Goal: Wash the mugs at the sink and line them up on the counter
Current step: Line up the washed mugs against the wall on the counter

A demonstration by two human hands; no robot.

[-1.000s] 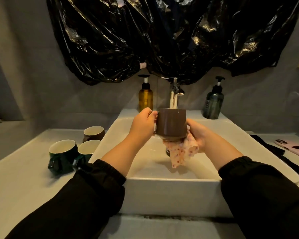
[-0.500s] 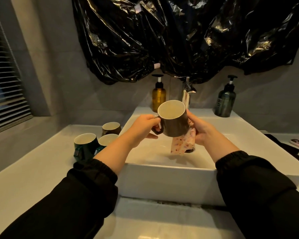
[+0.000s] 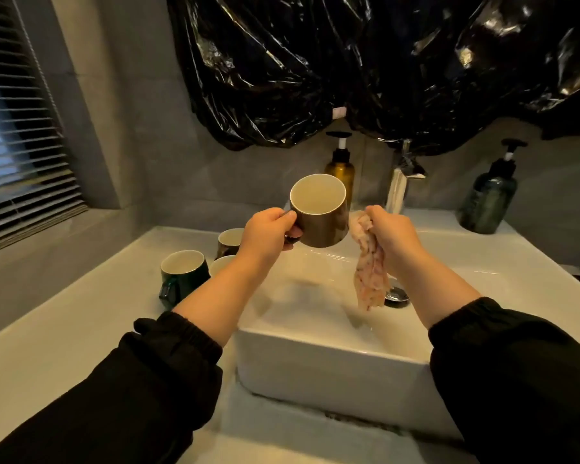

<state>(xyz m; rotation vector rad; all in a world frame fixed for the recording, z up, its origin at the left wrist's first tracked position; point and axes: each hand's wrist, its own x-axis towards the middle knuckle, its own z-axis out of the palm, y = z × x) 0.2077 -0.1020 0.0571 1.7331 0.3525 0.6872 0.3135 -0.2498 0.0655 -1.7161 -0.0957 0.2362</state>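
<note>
We see a crinkled black plastic sheet (image 3: pixel 349 61) hanging across the wall at the top. Below it a pale bench (image 3: pixel 64 329) runs along the wall and carries a white rectangular sink (image 3: pixel 315 363) that stands proud of it. A slatted window blind (image 3: pixel 14 128) fills the left edge. Two black sleeves reach in from the bottom, pushed up to bare the forearms.

At the back of the sink stand a green pump bottle (image 3: pixel 488 202) on the right and an amber pump bottle (image 3: pixel 340 169) nearer the middle. The tap (image 3: pixel 402 175) is between them, with a pale stream falling below its spout.

We see the brown mug (image 3: pixel 318 216) held in the air over the left part of the basin, tipped so its pale inside faces us. The left hand (image 3: pixel 265 236) grips it, fingers curled round the handle and the thumb lying on top near the rim. The right hand (image 3: pixel 394 234) is closed in a fist on a bunched, patterned cloth (image 3: pixel 369 276). The cloth sits just beside the mug, and we cannot tell whether the two touch. Its loose end hangs down over the basin, close to the metal drain (image 3: pixel 396 294).

On the bench just left of the sink three more mugs stand upright and close together. They are a green mug (image 3: pixel 181 272) with its handle toward us, a second brown mug (image 3: pixel 230 241) behind it, and a third mug (image 3: pixel 221 264) mostly hidden by the left forearm.
</note>
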